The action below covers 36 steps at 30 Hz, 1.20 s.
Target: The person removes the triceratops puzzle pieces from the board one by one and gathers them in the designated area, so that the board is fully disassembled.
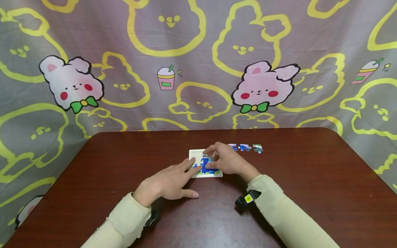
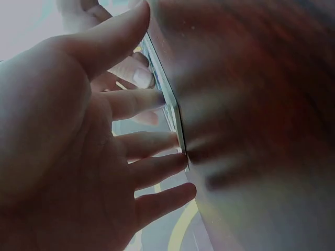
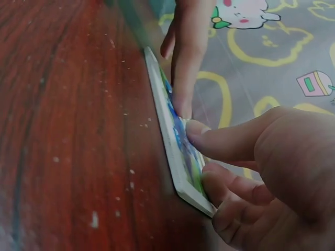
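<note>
A small jigsaw puzzle in a white frame tray (image 1: 194,151) lies on the table, with blue and green pieces (image 1: 204,168) set in its lower and middle part. My left hand (image 1: 172,179) stretches over the tray's left side, fingers straight and spread, some fingertips touching the puzzle and the tray's edge. Its thumb points away from the tray, over the table. My right hand (image 1: 227,158) bends over the tray's right side; thumb and fingers (image 3: 214,180) are curled at a puzzle piece there, which they mostly hide. The white tray edge (image 3: 162,125) lies flat in the right wrist view.
Several loose puzzle pieces (image 1: 244,147) lie in a row on the brown table (image 1: 139,144), beyond and right of the tray, partly behind my right hand. A patterned curtain (image 1: 198,69) hangs behind the table's far edge. Both sleeves carry a black wrist camera (image 1: 242,203).
</note>
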Available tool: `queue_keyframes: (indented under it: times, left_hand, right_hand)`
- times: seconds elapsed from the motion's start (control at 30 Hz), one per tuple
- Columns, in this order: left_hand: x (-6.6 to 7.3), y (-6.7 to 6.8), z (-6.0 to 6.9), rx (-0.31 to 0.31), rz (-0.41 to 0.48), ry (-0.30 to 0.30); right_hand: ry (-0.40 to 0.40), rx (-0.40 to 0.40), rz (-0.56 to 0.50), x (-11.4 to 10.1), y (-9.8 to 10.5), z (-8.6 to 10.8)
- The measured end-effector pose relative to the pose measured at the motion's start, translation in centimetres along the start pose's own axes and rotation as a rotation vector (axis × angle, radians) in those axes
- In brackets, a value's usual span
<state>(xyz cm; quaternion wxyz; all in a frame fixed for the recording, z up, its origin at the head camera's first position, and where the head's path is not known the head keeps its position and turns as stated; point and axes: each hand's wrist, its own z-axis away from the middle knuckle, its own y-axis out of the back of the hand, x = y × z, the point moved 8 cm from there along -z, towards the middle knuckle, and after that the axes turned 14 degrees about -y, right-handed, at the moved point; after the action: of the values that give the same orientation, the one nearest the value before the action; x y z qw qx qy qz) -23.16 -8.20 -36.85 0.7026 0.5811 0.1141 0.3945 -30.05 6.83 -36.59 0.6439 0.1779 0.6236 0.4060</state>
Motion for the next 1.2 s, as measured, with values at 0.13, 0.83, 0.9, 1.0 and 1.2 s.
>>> queue_keyframes:
  times: [0.13, 0.83, 0.9, 1.0, 1.2]
  left_hand:
    - [0.0, 0.1, 0.0, 0.015, -0.002, -0.008]
    - [0.0, -0.1, 0.0, 0.030, 0.017, -0.012]
    - [0.0, -0.1, 0.0, 0.031, 0.019, -0.013]
    - [-0.1, -0.1, 0.0, 0.032, 0.020, -0.009]
    - [0.0, -0.1, 0.0, 0.036, 0.026, -0.014]
  right_hand:
    - [-0.012, -0.004, 0.019, 0.0, -0.3, -0.2]
    - [0.018, 0.000, 0.081, -0.2, -0.9, -0.5]
    - [0.023, 0.008, 0.088, -0.3, -0.9, -0.4]
    - [0.020, 0.008, 0.093, -0.4, -1.0, -0.5]
    - [-0.008, 0.009, 0.110, -0.3, -1.1, -0.6]
